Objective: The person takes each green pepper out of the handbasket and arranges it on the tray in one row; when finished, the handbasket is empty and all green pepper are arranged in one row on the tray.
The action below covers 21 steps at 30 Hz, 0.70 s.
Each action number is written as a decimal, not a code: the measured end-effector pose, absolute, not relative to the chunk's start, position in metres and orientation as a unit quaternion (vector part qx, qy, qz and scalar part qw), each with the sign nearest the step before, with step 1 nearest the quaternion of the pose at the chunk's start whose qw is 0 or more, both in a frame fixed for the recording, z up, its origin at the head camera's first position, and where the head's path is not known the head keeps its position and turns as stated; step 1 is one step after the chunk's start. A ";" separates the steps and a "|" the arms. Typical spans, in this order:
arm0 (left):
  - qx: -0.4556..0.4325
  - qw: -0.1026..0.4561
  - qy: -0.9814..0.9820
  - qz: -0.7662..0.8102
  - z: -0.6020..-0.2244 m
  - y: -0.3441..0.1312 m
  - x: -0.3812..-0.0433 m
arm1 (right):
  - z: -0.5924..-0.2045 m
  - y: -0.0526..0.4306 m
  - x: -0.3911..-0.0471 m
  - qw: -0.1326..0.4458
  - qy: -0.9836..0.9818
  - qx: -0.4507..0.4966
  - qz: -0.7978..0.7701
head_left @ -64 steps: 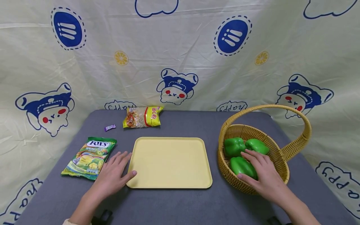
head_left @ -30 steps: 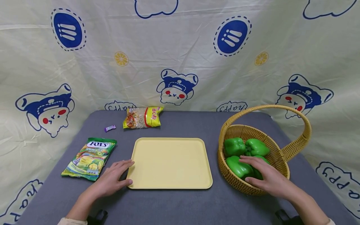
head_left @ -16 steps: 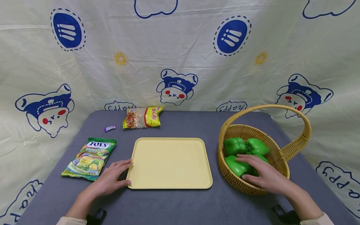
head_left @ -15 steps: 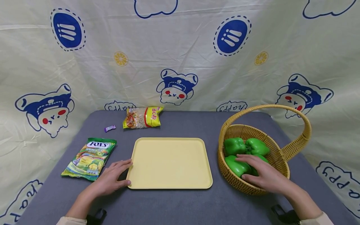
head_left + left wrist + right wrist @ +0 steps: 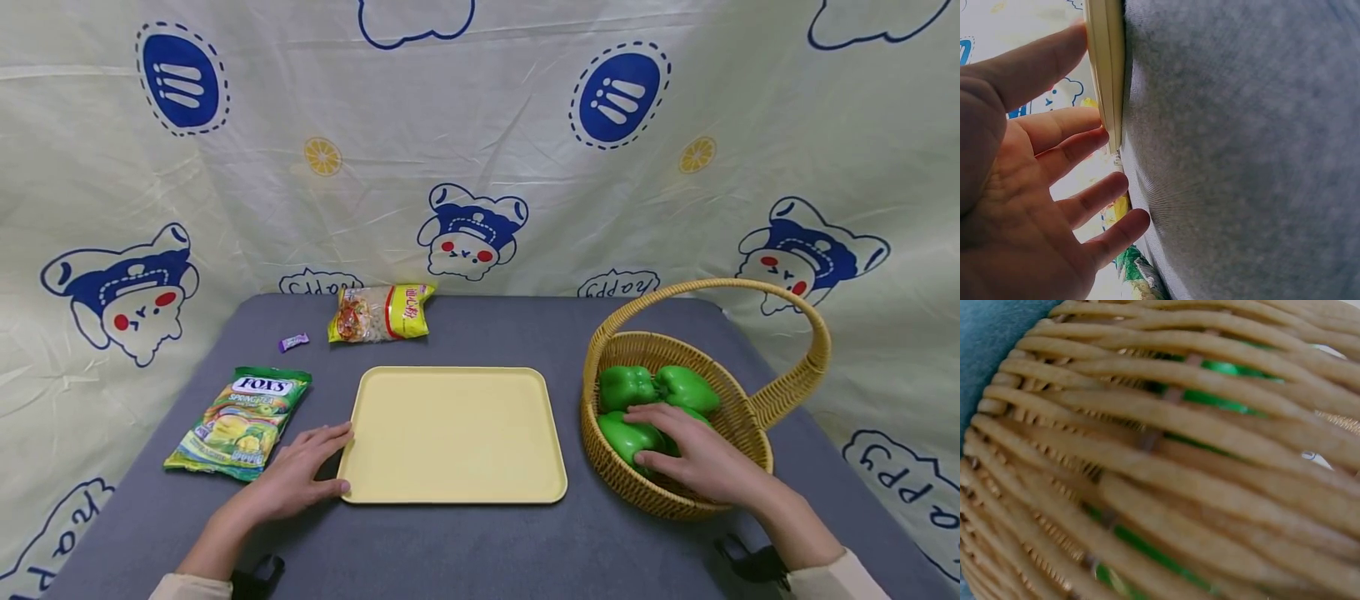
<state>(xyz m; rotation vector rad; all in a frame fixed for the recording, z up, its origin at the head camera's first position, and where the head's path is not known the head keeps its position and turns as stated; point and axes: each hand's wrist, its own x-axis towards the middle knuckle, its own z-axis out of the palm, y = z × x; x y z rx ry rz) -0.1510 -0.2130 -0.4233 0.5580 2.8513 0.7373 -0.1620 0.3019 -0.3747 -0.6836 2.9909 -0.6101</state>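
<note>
In the head view my left hand [image 5: 300, 475] touches the left edge of a pale yellow tray [image 5: 457, 433]. The left wrist view shows its thumb and two fingers at the tray's side, the fingers spread. My right hand [image 5: 701, 458] reaches into a wicker basket [image 5: 600, 467] with a tall handle. Its thumb and fingers lie around a green bell pepper [image 5: 670, 446], much of it under the hand. Against that pepper lies another bell pepper [image 5: 621, 433], with more behind. From the right wrist I see only the basket's woven wall [image 5: 1166, 462], with green showing through the gaps.
Left of the tray lies a green FOX'S candy bag [image 5: 240, 421]. A small purple wrapped candy [image 5: 293, 342] is behind it. At the table's back is a yellow and clear food packet [image 5: 381, 313]. A printed curtain [image 5: 480, 125] hangs behind the table.
My left hand has come down from beside the candy bag to the tray's edge. My right hand first went lower in the basket, then shifted slightly left; the front pepper has slid left.
</note>
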 end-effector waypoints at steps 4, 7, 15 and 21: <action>0.181 0.079 0.949 0.246 -0.424 -0.213 -0.151 | -0.374 0.300 -0.166 -0.002 0.958 -0.212 -0.195; 0.181 0.079 0.949 0.246 -0.424 -0.213 -0.152 | -0.375 0.298 -0.169 -0.008 0.959 -0.207 -0.192; 0.183 0.077 0.949 0.244 -0.423 -0.214 -0.152 | -0.376 0.295 -0.176 -0.030 0.960 -0.198 -0.194; 0.184 0.077 0.949 0.244 -0.423 -0.214 -0.151 | -0.377 0.293 -0.180 -0.047 0.962 -0.190 -0.191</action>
